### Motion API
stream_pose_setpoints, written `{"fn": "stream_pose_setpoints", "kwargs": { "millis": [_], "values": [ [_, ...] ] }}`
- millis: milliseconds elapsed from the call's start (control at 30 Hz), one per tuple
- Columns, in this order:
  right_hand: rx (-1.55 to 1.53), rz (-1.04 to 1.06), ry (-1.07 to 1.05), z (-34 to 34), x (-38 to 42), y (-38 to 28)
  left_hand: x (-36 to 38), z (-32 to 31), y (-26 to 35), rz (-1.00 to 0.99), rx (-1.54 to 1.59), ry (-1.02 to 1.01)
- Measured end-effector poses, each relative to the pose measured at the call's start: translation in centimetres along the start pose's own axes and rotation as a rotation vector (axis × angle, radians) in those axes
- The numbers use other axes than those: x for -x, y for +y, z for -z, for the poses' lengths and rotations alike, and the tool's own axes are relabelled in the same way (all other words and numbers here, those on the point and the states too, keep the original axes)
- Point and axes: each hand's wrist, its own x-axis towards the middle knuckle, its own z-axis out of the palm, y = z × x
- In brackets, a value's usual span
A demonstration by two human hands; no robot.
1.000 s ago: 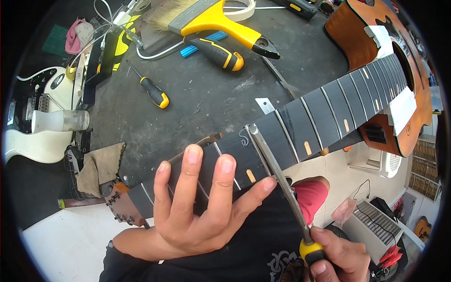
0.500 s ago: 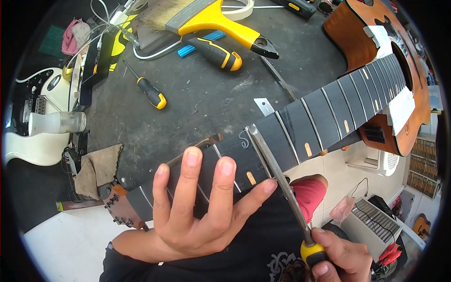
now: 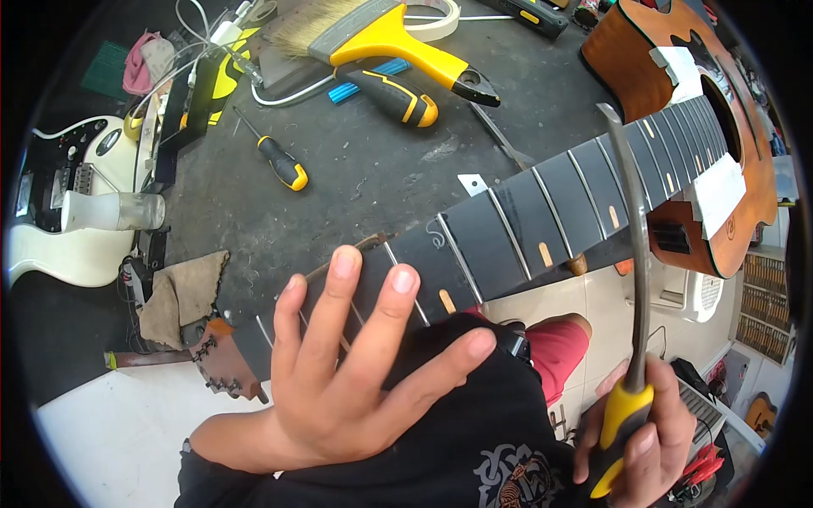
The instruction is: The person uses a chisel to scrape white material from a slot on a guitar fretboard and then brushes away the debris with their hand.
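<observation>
A guitar neck with a dark fretboard (image 3: 466, 224) runs diagonally across the bench, with metal frets and pale oblong inlays. My left hand (image 3: 347, 381) is spread open over its headstock end, fingers apart on the board and thumb stretched out over my dark shirt. A thin curled shaving (image 3: 436, 239) lies beside a fret. In my right hand (image 3: 656, 440), the fingers wrap round the yellow-and-black handle of a long, narrow steel file (image 3: 637, 254). Its blade points upward, overlapping the fretboard near the guitar body (image 3: 610, 63) in this view.
On the bench lie a wide yellow brush (image 3: 381, 42), a small screwdriver (image 3: 279, 161), a blade piece (image 3: 472, 184) and a brown cloth (image 3: 182, 296). A white electric guitar (image 3: 76, 254) is at left. A white stool (image 3: 699, 296) stands on the floor at right.
My right hand has moved right, lifting the file away from the frets by my left thumb and tilting it upright. My left thumb has come off the fretboard edge.
</observation>
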Motion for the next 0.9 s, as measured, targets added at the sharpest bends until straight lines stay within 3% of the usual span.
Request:
{"fn": "stream_pose_setpoints", "kwargs": {
  "millis": [33,100,200,300,367,433,500,567,600,633,700,900],
  "values": [
    [-0.086,-0.036,0.055,-0.1,0.1,0.0,-0.2,0.7,-0.3,0.013,0.113,-0.036],
    [-0.256,0.015,0.386,-1.3,1.2,2.8,-0.5,2.2,-1.6,0.026,0.357,-0.072],
    [-0.263,0.005,0.461,-0.8,1.3,4.5,-2.8,5.7,-4.4,0.142,0.497,-0.217],
    [-0.174,-0.018,0.502,-0.3,1.7,5.8,-5.4,4.9,-5.9,0.239,0.414,-0.231],
    [-0.180,-0.051,0.482,0.4,2.7,6.5,-6.7,3.2,-6.4,0.258,0.522,-0.209],
    [-0.150,-0.039,0.431,0.7,3.4,7.2,-7.9,2.4,-6.6,0.317,0.757,-0.398],
    [-0.148,-0.025,0.445,0.9,4.0,8.0,-8.9,2.1,-6.3,0.350,0.812,-0.363],
    [-0.164,0.017,0.478,0.6,3.9,7.8,-9.7,2.2,-6.6,0.521,0.945,-0.483],
    [-0.075,0.067,0.256,1.5,2.9,5.9,-9.8,1.8,-6.6,0.533,0.984,-0.429],
    [-0.077,0.061,0.258,1.6,2.6,5.9,-10.0,1.8,-6.7,0.533,0.985,-0.437],
    [-0.113,0.068,0.245,1.6,2.3,6.0,-10.5,1.8,-7.1,0.759,1.193,-0.475],
    [-0.158,0.181,0.156,2.0,1.4,6.4,-10.0,-0.4,-10.1,0.675,1.100,-0.372]
  ]
}}
